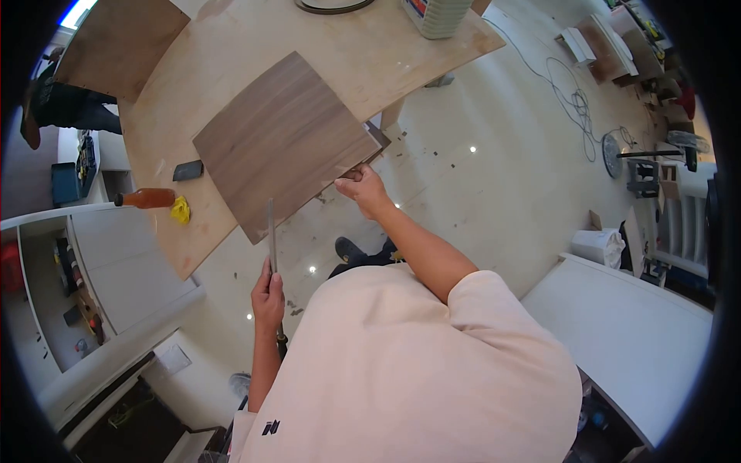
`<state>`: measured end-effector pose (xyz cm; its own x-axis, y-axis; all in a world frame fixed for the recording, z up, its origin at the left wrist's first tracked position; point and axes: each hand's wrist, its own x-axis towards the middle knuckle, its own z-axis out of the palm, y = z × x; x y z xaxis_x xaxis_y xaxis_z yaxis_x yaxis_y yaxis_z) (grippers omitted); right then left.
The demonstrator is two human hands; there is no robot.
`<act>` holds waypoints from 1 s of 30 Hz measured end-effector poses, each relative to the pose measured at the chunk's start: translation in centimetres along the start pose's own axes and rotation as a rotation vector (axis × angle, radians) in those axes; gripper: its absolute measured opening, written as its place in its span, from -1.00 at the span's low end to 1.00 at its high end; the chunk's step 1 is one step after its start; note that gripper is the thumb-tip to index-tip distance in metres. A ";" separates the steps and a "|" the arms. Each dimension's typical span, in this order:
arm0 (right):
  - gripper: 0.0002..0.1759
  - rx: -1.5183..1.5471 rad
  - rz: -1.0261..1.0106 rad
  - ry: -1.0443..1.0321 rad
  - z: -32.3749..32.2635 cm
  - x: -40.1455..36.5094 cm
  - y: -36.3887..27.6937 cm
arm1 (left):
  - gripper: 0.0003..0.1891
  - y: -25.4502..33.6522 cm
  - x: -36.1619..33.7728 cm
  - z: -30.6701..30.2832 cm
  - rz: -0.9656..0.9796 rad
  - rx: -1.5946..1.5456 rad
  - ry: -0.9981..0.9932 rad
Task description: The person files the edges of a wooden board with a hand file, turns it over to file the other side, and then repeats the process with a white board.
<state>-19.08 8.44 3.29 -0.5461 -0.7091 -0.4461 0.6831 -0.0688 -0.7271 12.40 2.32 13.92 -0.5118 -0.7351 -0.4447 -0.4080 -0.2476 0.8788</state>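
We look down past a pale pink shirt at a rectangular wood-grain panel [287, 143], tilted at an angle on a light plywood table [220, 38], part of it jutting past the table's edge. Our right hand [363, 191] pinches the panel's edge near its right-hand corner, where another dark piece [377, 147] shows at the panel's underside. Our left hand [268, 299] is closed around a long, flat metal file [272, 239], held upright in our view; its tip overlaps the panel's near corner, though we cannot tell whether they touch.

Just left of the panel sits a dark rectangular block [187, 170]. Farther left of the panel are an orange-brown bottle [152, 198] and a crumpled yellow item [181, 210]. Beyond the panel stands a pale plastic jug [436, 17]. Well apart from the panel, at far left, a person in dark clothing [73, 106] is partly visible beside a brown board [120, 42].
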 end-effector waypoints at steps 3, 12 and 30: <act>-0.52 -0.035 0.040 -0.024 -0.9 -0.5 -1.1 | -0.46 -0.5 0.0 0.9 -0.001 0.047 0.033; -0.60 -0.035 0.192 0.045 -0.6 0.5 -2.3 | -0.44 -0.4 -1.6 4.2 -0.120 0.016 0.103; -0.58 -0.159 0.223 -0.317 -1.5 -7.3 -8.2 | -0.34 8.6 6.8 14.5 0.651 0.497 -0.066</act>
<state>-21.38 15.19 11.72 -0.1996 -0.8770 -0.4370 0.6712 0.2026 -0.7131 -5.57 4.33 15.96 -0.7985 -0.5929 0.1047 -0.2934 0.5351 0.7922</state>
